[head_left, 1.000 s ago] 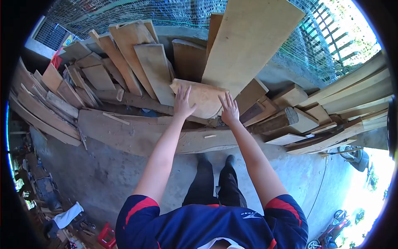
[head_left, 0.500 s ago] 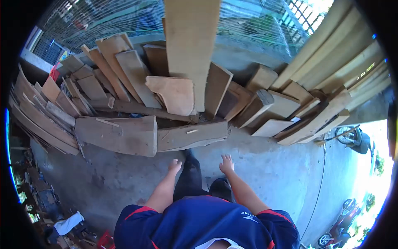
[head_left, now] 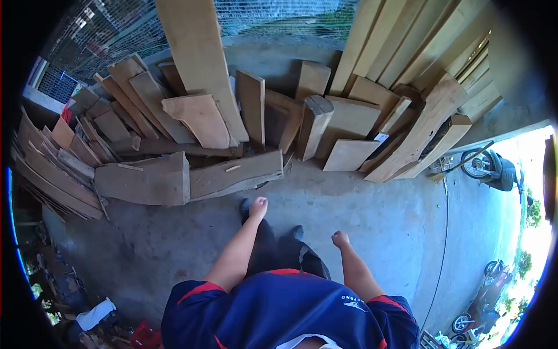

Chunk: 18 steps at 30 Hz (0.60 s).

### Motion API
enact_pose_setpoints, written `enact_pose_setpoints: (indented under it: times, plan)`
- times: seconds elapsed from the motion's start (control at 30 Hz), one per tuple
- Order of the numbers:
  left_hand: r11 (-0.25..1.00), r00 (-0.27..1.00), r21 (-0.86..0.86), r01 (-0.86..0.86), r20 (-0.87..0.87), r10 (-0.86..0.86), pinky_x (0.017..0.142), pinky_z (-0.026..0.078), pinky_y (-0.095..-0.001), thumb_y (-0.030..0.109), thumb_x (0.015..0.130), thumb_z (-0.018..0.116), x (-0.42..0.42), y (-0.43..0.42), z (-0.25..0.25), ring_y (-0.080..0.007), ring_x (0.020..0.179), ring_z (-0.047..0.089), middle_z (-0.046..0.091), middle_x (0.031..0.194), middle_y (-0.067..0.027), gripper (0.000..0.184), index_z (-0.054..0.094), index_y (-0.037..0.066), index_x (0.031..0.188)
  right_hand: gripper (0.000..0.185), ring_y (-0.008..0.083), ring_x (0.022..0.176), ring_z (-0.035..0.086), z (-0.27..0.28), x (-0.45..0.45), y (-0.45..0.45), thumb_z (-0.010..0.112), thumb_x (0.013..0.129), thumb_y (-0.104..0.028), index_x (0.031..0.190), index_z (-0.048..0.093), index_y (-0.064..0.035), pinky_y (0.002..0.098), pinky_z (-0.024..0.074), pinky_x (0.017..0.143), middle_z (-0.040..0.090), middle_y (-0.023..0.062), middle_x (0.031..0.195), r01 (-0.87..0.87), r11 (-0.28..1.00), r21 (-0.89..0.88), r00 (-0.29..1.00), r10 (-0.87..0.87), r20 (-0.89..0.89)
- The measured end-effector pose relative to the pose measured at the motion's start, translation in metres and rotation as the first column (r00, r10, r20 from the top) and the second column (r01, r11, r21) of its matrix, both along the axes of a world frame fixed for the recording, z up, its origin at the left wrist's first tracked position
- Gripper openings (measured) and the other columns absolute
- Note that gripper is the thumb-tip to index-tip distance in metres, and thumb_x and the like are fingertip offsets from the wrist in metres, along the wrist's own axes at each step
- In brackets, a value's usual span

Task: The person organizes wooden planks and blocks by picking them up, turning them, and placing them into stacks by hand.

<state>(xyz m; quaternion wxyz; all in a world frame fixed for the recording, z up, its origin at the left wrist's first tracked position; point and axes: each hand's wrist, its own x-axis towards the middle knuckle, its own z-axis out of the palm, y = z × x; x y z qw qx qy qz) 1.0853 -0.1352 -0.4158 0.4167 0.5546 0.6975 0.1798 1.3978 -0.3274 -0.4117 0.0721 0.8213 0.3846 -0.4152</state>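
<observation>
My left hand (head_left: 258,208) is closed in a loose fist, with nothing seen in it, above the concrete floor and just in front of a thick wooden beam (head_left: 232,175). Further right, my right hand (head_left: 340,238) is curled closed over the floor, touching nothing. Beyond the beam, an irregular light-brown wood piece (head_left: 200,119) leans against a tall board (head_left: 200,58). A thick squared post (head_left: 315,125) stands to the right of them, beside a small pale panel (head_left: 350,155).
Long planks (head_left: 401,43) lean at the back right. More boards (head_left: 55,168) curve along the left. A broom (head_left: 442,174) and a motorbike (head_left: 494,168) are at the right; a red stool (head_left: 145,336) is at the lower left.
My hands have left the irregular wood piece and drawn back over the floor, their spread fingers now curled. The view has shifted right along the wood, and my feet have moved.
</observation>
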Motion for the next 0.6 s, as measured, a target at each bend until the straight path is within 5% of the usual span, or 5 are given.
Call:
enact_pose_setpoints:
  times: [0.1,0.23,0.37,0.47,0.6]
  plan:
    - [0.995,0.953,-0.091,-0.038,0.297,0.064,0.066,0.046,-0.0335,0.029,0.073,0.052,0.044,-0.005,-0.054,-0.0234,0.074,0.059,0.062,0.077,-0.0093,0.023,0.060,0.008,0.080,0.032,0.0328,0.088,0.055,-0.005,0.029,0.011,0.049,0.073,-0.033,0.090,0.059,-0.0087,0.0385,0.0432,0.078,0.059,0.0171,0.089,0.036,0.988,0.147,0.999,-0.035,-0.007]
    - [0.967,0.968,-0.078,0.243,0.084,-0.237,0.065,0.046,-0.0315,0.028,0.073,0.055,0.123,-0.011,0.021,-0.0212,0.073,0.060,0.062,0.077,-0.0081,0.022,0.059,0.010,0.083,0.032,0.0317,0.088,0.055,0.010,0.043,0.041,0.052,0.071,-0.031,0.092,0.059,-0.0069,0.0376,0.0430,0.078,0.059,0.0167,0.091,0.228,0.950,0.214,0.972,-0.210,-0.104]
    - [0.926,0.863,-0.118,0.359,0.420,-0.281,0.064,0.046,-0.0304,0.028,0.073,0.056,0.181,-0.013,0.012,-0.0200,0.072,0.059,0.062,0.076,-0.0089,0.022,0.058,0.009,0.084,0.032,0.0303,0.087,0.056,0.005,0.043,0.060,0.053,0.070,-0.032,0.088,0.060,-0.0063,0.0355,0.0428,0.078,0.059,0.0163,0.090,0.401,0.892,0.209,0.905,-0.350,-0.242]
    - [0.834,0.847,-0.153,0.530,0.139,-0.513,0.059,0.046,-0.0282,0.025,0.073,0.057,0.202,-0.010,0.034,-0.0160,0.065,0.059,0.061,0.074,-0.0060,0.019,0.058,0.007,0.082,0.022,0.0139,0.073,0.055,0.015,0.030,0.080,0.048,0.081,-0.023,0.101,0.050,-0.0124,0.0284,0.0422,0.056,0.058,0.0027,0.085,0.865,0.495,-0.088,0.352,-0.721,-0.597]
    - [0.725,0.764,-0.252,0.641,0.128,-0.632,0.071,0.045,-0.0363,0.030,0.070,0.053,0.225,0.002,0.020,-0.0300,0.080,0.057,0.060,0.083,-0.0156,0.026,0.059,0.008,0.083,0.022,0.0156,0.071,0.056,0.018,0.022,0.105,0.046,0.082,-0.022,0.101,0.048,-0.0123,0.0287,0.0426,0.056,0.058,0.0039,0.086,0.844,0.491,-0.215,0.268,-0.734,-0.625]
